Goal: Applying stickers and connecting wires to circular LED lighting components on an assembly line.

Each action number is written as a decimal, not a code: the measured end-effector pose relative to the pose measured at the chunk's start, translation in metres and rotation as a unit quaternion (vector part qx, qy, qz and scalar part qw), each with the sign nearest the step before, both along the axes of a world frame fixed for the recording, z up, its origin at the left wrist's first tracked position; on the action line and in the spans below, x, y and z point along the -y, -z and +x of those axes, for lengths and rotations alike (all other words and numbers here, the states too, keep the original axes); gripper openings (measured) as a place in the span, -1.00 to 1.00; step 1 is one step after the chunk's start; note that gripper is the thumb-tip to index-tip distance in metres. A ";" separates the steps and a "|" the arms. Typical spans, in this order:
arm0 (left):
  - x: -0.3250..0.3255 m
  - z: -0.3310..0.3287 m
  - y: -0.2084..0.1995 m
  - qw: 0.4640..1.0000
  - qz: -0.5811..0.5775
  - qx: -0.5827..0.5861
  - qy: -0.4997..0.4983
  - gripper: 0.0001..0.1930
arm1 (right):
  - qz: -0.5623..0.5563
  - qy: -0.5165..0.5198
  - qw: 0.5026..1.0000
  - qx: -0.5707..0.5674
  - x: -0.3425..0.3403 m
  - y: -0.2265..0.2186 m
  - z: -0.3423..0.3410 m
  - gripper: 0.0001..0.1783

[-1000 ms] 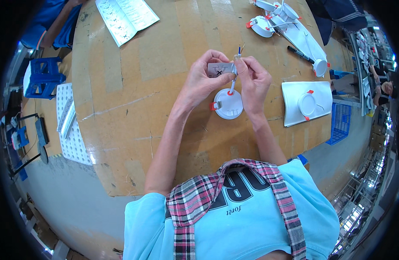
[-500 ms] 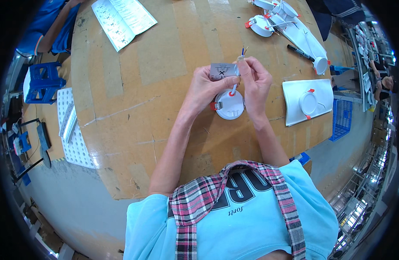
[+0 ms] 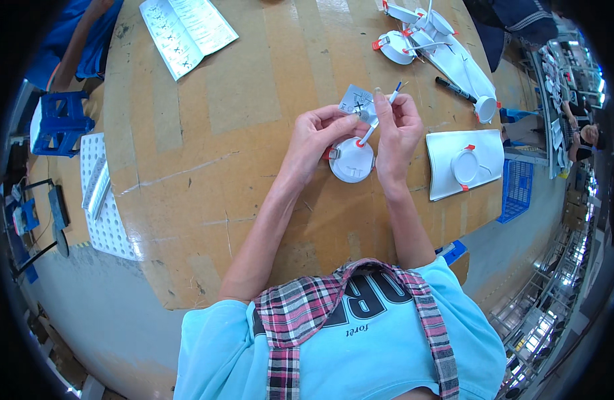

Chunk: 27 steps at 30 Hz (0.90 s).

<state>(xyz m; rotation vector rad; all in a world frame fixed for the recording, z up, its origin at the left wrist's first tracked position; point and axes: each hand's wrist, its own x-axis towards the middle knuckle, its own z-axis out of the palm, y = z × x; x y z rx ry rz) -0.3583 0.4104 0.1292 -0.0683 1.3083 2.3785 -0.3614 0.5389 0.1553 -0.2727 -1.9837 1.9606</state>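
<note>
Print first: the label [image 3: 358,100] in your left hand [image 3: 322,136] carries dark markings, including a cross-shaped mark; the rest is too small to read. The folded leaflet [image 3: 187,35] at the far left of the table has fine text and a column of crossed diagrams. Your shirt [image 3: 387,347] has big dark lettering.

Hands: left is nearly closed, thumb pinching the label against the fingers. Right hand [image 3: 399,133] is also nearly closed, thumb against curled fingers, with the white cable [image 3: 369,136] in its grip. Label sits against or just beside the cable; can't tell if it's stuck on.

Lamp [image 3: 352,165] is between your wrists, below the fingers: round, white, smooth plastic, metal spring clip with a red end at its left. Cable leaves it at a red fitting; blue and copper-coloured wire ends poke out past your right fingertips. Can't tell if the lamp rests on the table.

Table [image 3: 200,167]: glossy brown top, taped strips, scuffs. Near edge runs in front of your torso. Widest stretch of tabletop is left of your left forearm. Right side is tighter: white paper stack [image 3: 447,189] bearing a second lamp [image 3: 464,165], black marker [image 3: 456,91] beyond it, lamp cluster [image 3: 397,49] at the far right.
</note>
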 end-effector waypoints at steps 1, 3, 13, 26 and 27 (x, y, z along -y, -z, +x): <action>-0.002 0.000 0.000 1.000 0.014 0.007 -0.015 -0.76 | 0.005 0.002 1.000 -0.009 0.000 0.000 -0.001 -0.82; -0.002 0.001 -0.001 0.999 0.027 0.013 -0.033 -0.75 | 0.008 -0.012 1.000 -0.007 0.001 -0.001 0.000 -0.82; -0.001 -0.001 0.000 0.996 0.026 -0.022 -0.077 -0.76 | 0.037 -0.062 0.996 0.044 -0.005 -0.002 0.000 -0.70; 0.004 -0.002 0.003 0.979 -0.082 -0.103 -0.156 -0.83 | 0.008 -0.095 0.995 0.022 0.003 -0.003 0.003 -0.71; 0.004 -0.002 0.004 0.979 -0.083 -0.105 -0.155 -0.83 | 0.016 -0.101 0.994 0.024 -0.002 0.001 0.003 -0.72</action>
